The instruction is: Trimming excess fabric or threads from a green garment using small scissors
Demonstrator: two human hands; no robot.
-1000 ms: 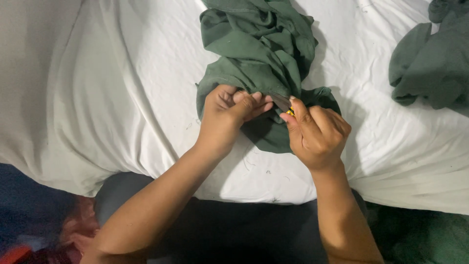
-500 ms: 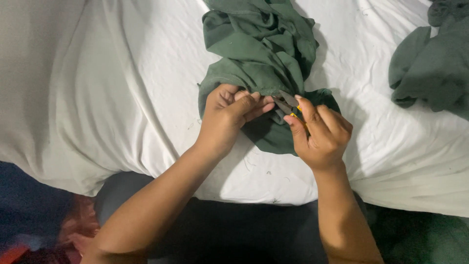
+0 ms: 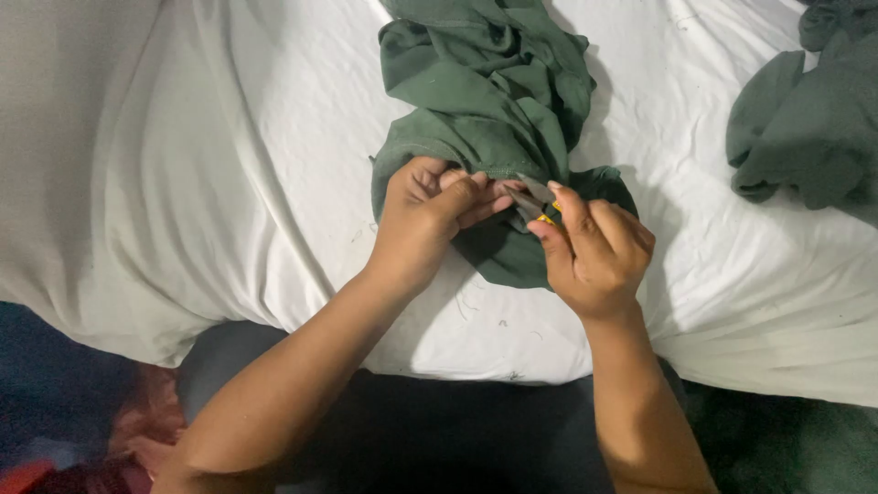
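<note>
A crumpled dark green garment (image 3: 489,101) lies on a white sheet (image 3: 229,155). My left hand (image 3: 428,215) pinches a fold of its lower edge, fingers curled over the fabric. My right hand (image 3: 594,252) is closed around a small metal thread snipper (image 3: 533,199) with a yellow part at the grip. The snipper's blades point left, at the fabric held by my left fingers. The two hands almost touch over the garment's hem.
A second dark green cloth (image 3: 809,110) lies at the right edge of the sheet. Short thread scraps (image 3: 503,322) dot the sheet below my hands. Dark fabric (image 3: 457,439) covers my lap, with red and blue cloth (image 3: 137,430) at the lower left.
Both hands shifted slightly right and the snipper's blades now reach the fold held by my left fingers. The garment has barely moved.
</note>
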